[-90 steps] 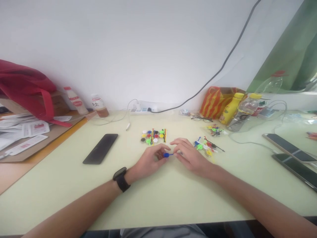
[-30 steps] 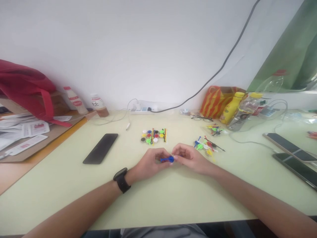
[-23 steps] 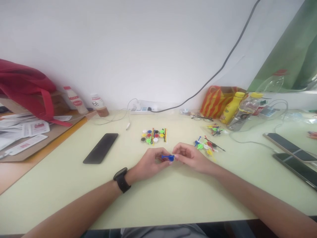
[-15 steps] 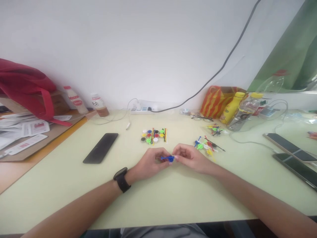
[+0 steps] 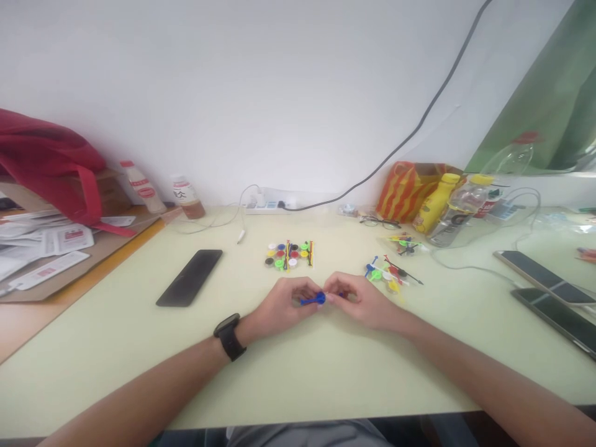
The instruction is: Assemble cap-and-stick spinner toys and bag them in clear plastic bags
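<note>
My left hand (image 5: pixel 291 305), with a black watch on its wrist, pinches a small blue plastic arrow spinner (image 5: pixel 313 300) between thumb and fingers. Its thin shaft points left and a round hub lies at its right end. At the hub, my right hand (image 5: pixel 361 300) meets the left with thumb and index finger closed on the spinner's right side. A bit of blue shows past those fingertips; most of that end is hidden. Beyond the hands lie several coloured discs and arrows (image 5: pixel 288 254) in tidy rows. A looser pile of coloured arrow parts (image 5: pixel 376 275) is right of them.
A black phone (image 5: pixel 189 278) lies on the left of the table (image 5: pixel 279 385). Two more phones (image 5: pixel 554 276) are at the right. Behind the loose parts are a bagged bunch of parts (image 5: pixel 404 243), glasses (image 5: pixel 379 221), bottles (image 5: pixel 435 202) and a striped bag (image 5: pixel 395 192).
The blue spinner has turned slightly in my fingers, its shaft end dipping. A blue bit now shows beyond my right fingertips. Both hands stay in nearly the same place.
</note>
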